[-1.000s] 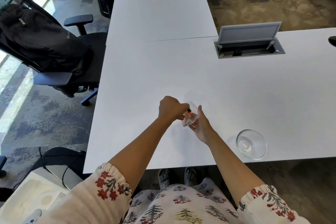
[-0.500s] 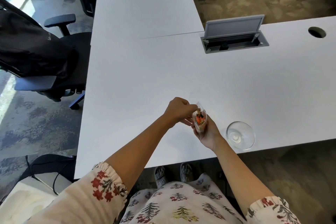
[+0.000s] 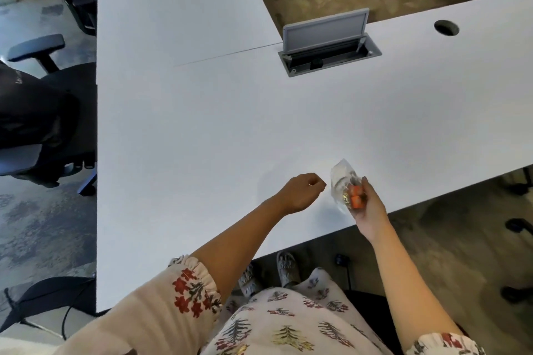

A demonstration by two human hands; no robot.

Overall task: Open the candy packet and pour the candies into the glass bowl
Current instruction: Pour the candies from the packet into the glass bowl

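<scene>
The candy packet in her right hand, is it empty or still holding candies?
Still holding candies: orange pieces show through the clear candy packet gripped in the right hand. Whether its top is open, I cannot tell.

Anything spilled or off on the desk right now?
No spill shows. One oddity: the glass bowl can't be made out in this view. The right hand holds the candy packet over the desk edge; left hand hangs apart, closed.
</scene>
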